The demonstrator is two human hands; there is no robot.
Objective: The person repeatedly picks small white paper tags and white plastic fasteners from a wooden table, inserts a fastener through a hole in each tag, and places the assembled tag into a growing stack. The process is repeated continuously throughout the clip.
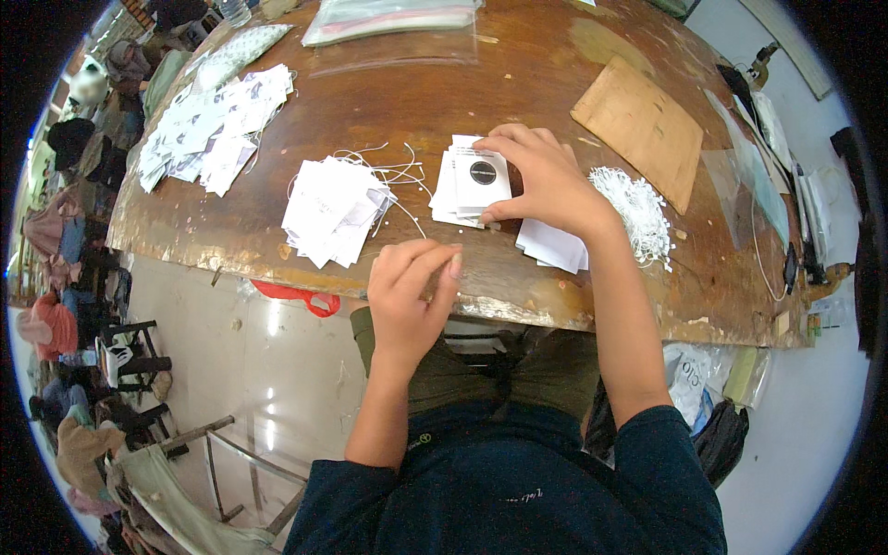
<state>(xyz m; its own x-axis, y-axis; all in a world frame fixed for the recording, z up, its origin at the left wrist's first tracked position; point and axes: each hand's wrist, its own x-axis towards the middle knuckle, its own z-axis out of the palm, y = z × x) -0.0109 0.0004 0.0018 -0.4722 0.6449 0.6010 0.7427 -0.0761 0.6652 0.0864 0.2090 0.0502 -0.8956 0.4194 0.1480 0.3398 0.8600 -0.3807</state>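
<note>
A small stack of white hang tags (470,196), the top one with a black round mark, lies on the wooden table. My right hand (541,176) reaches over it, thumb at the near edge and fingertips at the far edge of the top tag. At the table's front edge is my left hand (413,282), raised with thumb and index finger together; anything between them is too small to make out. A pile of white tags with strings (335,211) lies left of the stack; one string runs toward my left hand. White cards (552,245) lie partly under my right wrist.
A heap of white string loops (634,215) lies right of my right forearm, near a brown cardboard piece (641,129). Another tag pile (217,125) is at the far left. Clear plastic bags (393,20) lie at the back. Several people (57,328) are at left.
</note>
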